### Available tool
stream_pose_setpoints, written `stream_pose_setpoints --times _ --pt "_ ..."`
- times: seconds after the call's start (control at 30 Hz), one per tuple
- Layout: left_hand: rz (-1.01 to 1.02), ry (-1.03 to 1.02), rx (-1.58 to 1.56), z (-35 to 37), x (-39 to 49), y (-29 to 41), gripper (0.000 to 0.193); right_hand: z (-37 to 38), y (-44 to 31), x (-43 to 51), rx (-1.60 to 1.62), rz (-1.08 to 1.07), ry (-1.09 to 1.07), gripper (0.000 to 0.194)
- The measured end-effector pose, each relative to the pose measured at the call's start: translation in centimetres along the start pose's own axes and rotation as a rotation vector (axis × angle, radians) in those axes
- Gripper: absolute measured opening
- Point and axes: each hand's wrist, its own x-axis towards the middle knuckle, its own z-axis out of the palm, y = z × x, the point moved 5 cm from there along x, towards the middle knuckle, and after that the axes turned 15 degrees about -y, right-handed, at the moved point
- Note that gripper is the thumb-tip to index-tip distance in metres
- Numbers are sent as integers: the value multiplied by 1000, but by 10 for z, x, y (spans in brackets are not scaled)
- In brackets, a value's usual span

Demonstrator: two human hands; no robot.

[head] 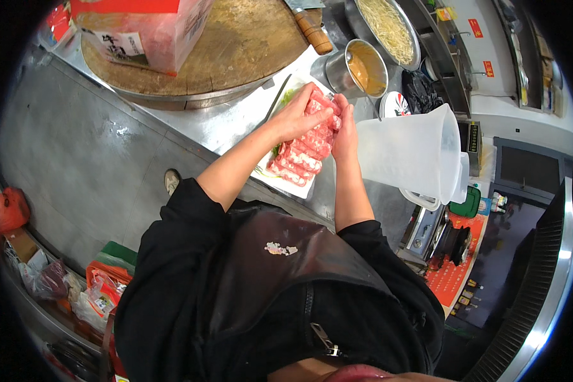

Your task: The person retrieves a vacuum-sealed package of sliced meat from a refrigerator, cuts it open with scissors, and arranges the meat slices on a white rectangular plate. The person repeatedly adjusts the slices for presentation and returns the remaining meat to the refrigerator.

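Rolled slices of marbled raw meat lie in overlapping rows on a white rectangular plate, with green leaves along the left side. My left hand rests over the upper left of the rolls, its thumb across them. My right hand is upright against their right side, fingers near the top. Between them the two hands cup the upper part of the meat. Some fingertips are hidden behind the rolls. The plate stands on a steel counter.
A round wooden chopping block bears a packaged red box and a wooden-handled cleaver. Nearby stand a steel pot of brown sauce, a bowl of bean sprouts, stacked plates and a large translucent plastic jug.
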Motion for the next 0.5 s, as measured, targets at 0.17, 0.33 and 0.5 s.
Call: stream_pose_setpoints --times 0.17,0.33,0.5 --pt "119 139 -152 -15 -16 1 80 -1 -12 -17 81 -101 125 62" --pt "254 77 -96 12 -46 5 98 27 -10 -43 156 -79 -32 64" --pt "246 142 -30 25 -54 3 94 30 -1 -39 87 -87 72 66"
